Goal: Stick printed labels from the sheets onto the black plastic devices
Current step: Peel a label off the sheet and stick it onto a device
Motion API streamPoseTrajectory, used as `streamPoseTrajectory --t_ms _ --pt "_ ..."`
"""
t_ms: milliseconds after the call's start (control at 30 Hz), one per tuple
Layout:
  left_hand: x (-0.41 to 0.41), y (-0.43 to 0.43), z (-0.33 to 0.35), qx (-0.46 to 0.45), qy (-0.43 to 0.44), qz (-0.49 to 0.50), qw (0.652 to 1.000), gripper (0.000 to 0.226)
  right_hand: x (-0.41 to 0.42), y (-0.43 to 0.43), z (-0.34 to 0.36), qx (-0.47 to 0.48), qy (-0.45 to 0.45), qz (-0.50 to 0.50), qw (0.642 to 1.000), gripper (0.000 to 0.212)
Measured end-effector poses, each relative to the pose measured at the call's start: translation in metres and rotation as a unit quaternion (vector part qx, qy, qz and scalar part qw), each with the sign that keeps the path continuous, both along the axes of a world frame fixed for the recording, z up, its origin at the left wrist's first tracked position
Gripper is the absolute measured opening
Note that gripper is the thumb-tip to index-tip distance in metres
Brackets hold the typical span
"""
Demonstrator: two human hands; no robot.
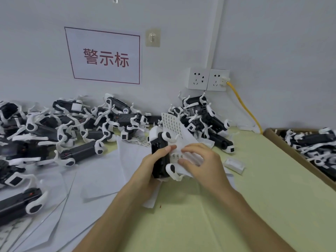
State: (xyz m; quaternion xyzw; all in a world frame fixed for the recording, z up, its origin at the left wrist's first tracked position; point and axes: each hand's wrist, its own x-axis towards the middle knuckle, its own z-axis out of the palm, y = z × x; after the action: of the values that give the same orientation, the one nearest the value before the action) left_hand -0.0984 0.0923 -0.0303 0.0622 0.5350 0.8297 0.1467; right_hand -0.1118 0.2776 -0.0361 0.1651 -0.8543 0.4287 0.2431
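Your left hand (150, 167) grips the device (157, 142); your right hand (200, 160) pinches the label sheet (174, 124). Hasty peeling could tear or skew a label.

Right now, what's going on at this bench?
A person grips a black device in the left hand, with a label sheet lying against it. The right hand pinches at that sheet, apparently working a label loose. More devices are piled along the wall, and others fill a cardboard box at the right. Loose paper sheets lie on the table.
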Motion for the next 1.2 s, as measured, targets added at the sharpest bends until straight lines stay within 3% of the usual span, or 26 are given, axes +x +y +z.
streamPoseTrajectory --t_ms 500,667,900,1200 --pt "-0.003 0.0009 -0.0034 0.03 -0.032 -0.021 0.999 0.055 -0.0007 -0.0052 -0.007 -0.036 0.003 -0.014 0.999 0.012" --pt "-0.003 0.0038 -0.0049 0.01 -0.034 -0.012 0.999 0.057 -0.0013 -0.0042 -0.0076 -0.038 -0.004 -0.024 0.999 0.018" --pt "-0.0012 0.0067 -0.0043 -0.02 -0.017 -0.009 1.0 0.059 -0.0032 -0.0029 -0.0082 -0.107 -0.087 -0.022 0.99 0.02" --pt "-0.0028 0.0061 -0.0064 -0.022 -0.015 -0.003 1.0 0.052 -0.0034 -0.0034 -0.0092 -0.087 -0.065 -0.03 0.994 0.02"
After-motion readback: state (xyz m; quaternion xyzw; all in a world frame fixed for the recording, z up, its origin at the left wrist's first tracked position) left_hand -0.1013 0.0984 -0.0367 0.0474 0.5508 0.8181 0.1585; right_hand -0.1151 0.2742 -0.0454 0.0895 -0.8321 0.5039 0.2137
